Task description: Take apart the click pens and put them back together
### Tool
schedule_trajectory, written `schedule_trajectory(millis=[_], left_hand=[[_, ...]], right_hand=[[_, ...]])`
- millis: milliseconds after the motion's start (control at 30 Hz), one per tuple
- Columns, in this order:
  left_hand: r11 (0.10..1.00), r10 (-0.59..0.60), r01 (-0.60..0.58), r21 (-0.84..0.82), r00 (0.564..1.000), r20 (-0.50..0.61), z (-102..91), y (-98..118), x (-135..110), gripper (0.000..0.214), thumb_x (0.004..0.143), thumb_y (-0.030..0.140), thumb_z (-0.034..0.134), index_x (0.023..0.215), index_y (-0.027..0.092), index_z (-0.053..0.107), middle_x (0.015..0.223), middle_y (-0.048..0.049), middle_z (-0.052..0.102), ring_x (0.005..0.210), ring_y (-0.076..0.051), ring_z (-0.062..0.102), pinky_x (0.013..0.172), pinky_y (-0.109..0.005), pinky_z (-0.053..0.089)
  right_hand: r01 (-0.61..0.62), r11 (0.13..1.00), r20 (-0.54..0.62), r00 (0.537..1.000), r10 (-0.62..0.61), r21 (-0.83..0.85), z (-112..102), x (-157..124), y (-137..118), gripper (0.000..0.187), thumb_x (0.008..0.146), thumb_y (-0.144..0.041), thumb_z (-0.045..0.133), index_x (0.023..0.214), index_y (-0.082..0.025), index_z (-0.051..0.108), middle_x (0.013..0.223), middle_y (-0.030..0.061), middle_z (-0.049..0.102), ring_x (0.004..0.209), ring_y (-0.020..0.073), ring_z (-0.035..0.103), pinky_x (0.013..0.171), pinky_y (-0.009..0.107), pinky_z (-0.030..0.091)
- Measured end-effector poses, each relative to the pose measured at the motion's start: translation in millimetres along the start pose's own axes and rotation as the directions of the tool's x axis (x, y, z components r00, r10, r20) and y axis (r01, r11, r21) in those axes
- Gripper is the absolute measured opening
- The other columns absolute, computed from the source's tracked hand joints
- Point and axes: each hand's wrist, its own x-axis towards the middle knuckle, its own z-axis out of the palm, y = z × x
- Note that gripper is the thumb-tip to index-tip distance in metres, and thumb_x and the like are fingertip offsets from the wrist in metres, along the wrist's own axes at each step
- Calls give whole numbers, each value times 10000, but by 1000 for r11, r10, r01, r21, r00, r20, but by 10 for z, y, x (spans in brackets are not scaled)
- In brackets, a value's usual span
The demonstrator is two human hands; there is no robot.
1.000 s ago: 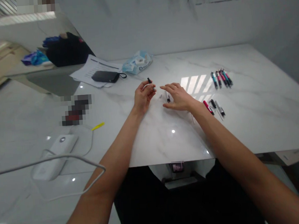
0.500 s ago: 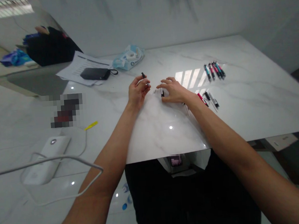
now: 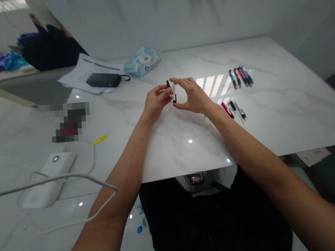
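My left hand (image 3: 157,102) is closed, its fingertips pinched round a black pen part (image 3: 167,83) whose dark tip sticks up above them. Just to its right, my right hand (image 3: 193,95) holds a pale pen barrel (image 3: 174,93) with a black lower end. The thumb is at the barrel's bottom and the forefinger at its top, so it stands nearly upright between them. Both pieces are side by side, close together; whether they touch I cannot tell. A thin clear tube (image 3: 179,97) shows behind the right hand's grip.
Right of my forearm lie a red pen part (image 3: 227,110), a black piece (image 3: 232,105) and a grey pen part (image 3: 240,110). Several pens (image 3: 240,77) form a row farther back. A wipes pack (image 3: 142,61), black pouch (image 3: 103,80) and papers (image 3: 80,76) sit at the back left.
My right hand has moved left and lifted the pale barrel from near the tabletop, bringing it beside the black part. My left hand has shifted slightly right, keeping its hold.
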Motion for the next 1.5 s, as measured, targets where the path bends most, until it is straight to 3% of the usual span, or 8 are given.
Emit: schedule_trajectory(millis=[167, 467, 600, 733, 900, 1067, 1233, 1500], left_hand=[[1000, 9, -9, 0, 999, -36, -33, 34, -17, 295, 783, 339, 934, 955, 196, 742, 855, -5, 740, 699, -85, 649, 722, -214, 557], [999, -25, 22, 47, 998, 56, -107, 54, -57, 515, 626, 525, 1022, 943, 177, 815, 949, -80, 804, 797, -138, 686, 758, -259, 554], [998, 65, -64, 7, 994, -85, -216, 70, 22, 499, 654, 519, 1024, 983, 204, 819, 975, -65, 811, 829, -135, 713, 781, -255, 560], [996, 90, -86, 28, 982, -165, -288, 64, 59, 449, 703, 498, 993, 977, 196, 806, 935, -52, 793, 811, -130, 713, 817, -275, 579], [994, 109, -102, 45, 973, -201, -312, 33, 67, 387, 743, 458, 954, 972, 188, 798, 907, -44, 777, 772, -130, 709, 775, -274, 582], [996, 89, -88, 14, 976, -199, -317, 17, 74, 405, 728, 449, 961, 981, 179, 798, 912, -43, 777, 761, -121, 705, 761, -260, 588], [996, 92, -91, 11, 981, -172, -283, 9, 71, 425, 673, 437, 988, 964, 185, 808, 877, -29, 772, 750, -122, 694, 752, -260, 585], [994, 97, -88, 59, 980, -171, -278, 3, 71, 403, 666, 429, 986, 934, 184, 810, 845, -21, 764, 726, -115, 673, 737, -256, 567]], right_hand=[[7, 999, -16, 1000, -6, 53, 25, -13, -71, 974, 812, -211, 820, 1702, -303, 436, 1609, 82, 603, 1426, 395, 539, 1237, 621, 424], [4, 999, -39, 999, -2, 53, -31, -17, -198, 955, 837, -268, 850, 1702, -288, 443, 1612, 95, 622, 1415, 384, 551, 1200, 584, 470], [-116, 992, -86, 990, 112, -48, -76, 11, -128, 582, 978, -301, 736, 1551, -263, 642, 1509, 105, 701, 1368, 369, 580, 1182, 575, 452], [-127, 979, 63, 988, 139, -160, 3, 98, -1, 283, 1040, -228, 634, 1229, -247, 843, 1198, 95, 829, 1190, 339, 628, 1118, 529, 473], [-117, 955, 156, 974, 164, -272, 68, 269, -14, 254, 1003, -197, 676, 1144, -228, 885, 1097, 110, 844, 1123, 341, 640, 1030, 504, 508], [-239, 929, 116, 953, 281, -283, 34, 324, -89, 243, 1002, -194, 665, 1086, -178, 892, 1017, 144, 847, 988, 322, 741, 963, 497, 555], [-425, 835, 4, 891, 454, -349, 69, 306, -123, 315, 957, -420, 810, 1010, -117, 880, 987, 239, 827, 975, 398, 763, 904, 545, 594], [-327, 915, 118, 925, 360, -235, 223, 381, -171, 168, 928, -277, 825, 1046, -171, 878, 1014, 145, 850, 986, 324, 778, 925, 454, 596]])
